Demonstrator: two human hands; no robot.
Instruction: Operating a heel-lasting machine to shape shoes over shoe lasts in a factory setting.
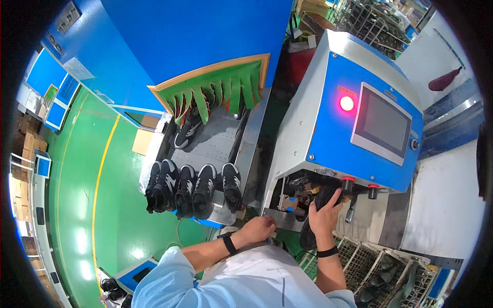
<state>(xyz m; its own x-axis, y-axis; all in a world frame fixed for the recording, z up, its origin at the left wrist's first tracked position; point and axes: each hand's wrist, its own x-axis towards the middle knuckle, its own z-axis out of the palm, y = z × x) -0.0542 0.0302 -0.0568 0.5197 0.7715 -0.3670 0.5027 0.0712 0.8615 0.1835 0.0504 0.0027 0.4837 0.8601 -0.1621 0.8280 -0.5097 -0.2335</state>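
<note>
My right hand (324,218) is closed around a black shoe (308,237) at the opening under the blue and white machine (328,149). The shoe's upper end reaches in beside the metal parts of that opening, where part of it is hidden. In front of my waist, my left hand (260,228) is closed with its fingers curled, close to the machine's lower metal plate (283,219). Whether anything is inside those fingers cannot be seen. Black-and-white sneakers (204,187) stand in a row to the left, at the near end of the conveyor (213,138).
One more sneaker (188,131) lies on the conveyor below a green strip curtain (218,92). The machine's panel carries a glowing red light (347,103), a dark screen (382,123) and red-collared knobs (348,184). Wire crates (359,262) with dark pieces stand at lower right.
</note>
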